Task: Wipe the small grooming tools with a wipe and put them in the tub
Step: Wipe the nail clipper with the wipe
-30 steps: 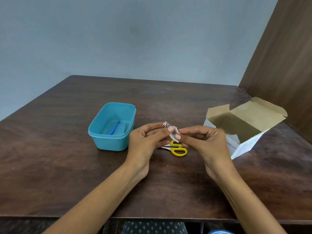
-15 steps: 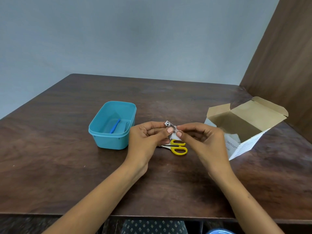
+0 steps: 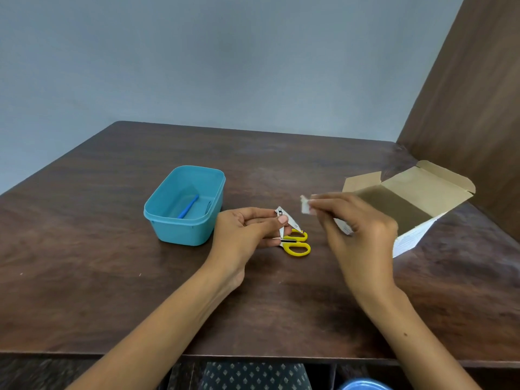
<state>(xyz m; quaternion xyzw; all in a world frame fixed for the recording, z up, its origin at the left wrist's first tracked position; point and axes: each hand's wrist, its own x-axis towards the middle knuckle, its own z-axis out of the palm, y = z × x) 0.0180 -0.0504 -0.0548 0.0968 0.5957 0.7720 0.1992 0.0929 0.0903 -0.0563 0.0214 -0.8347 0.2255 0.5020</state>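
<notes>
My left hand (image 3: 247,232) pinches a silver nail clipper (image 3: 287,219) with its lever swung open, just above the table's middle. My right hand (image 3: 354,226) pinches a small white wipe (image 3: 304,204) and is held a short way to the right of the clipper, apart from it and blurred. Yellow-handled scissors (image 3: 297,244) lie on the table under the clipper, partly hidden by my left fingers. The teal tub (image 3: 168,220) stands left of my left hand and holds a thin blue tool (image 3: 188,206).
An open cardboard box (image 3: 422,192) lies on its side at the right, close behind my right hand. A brown panel rises at the right of the dark wooden table (image 3: 112,277). A grey wall stands behind.
My right hand has drawn the wipe off the clipper and moved right, toward the box. The clipper's lever now shows open. My left hand has stayed in place.
</notes>
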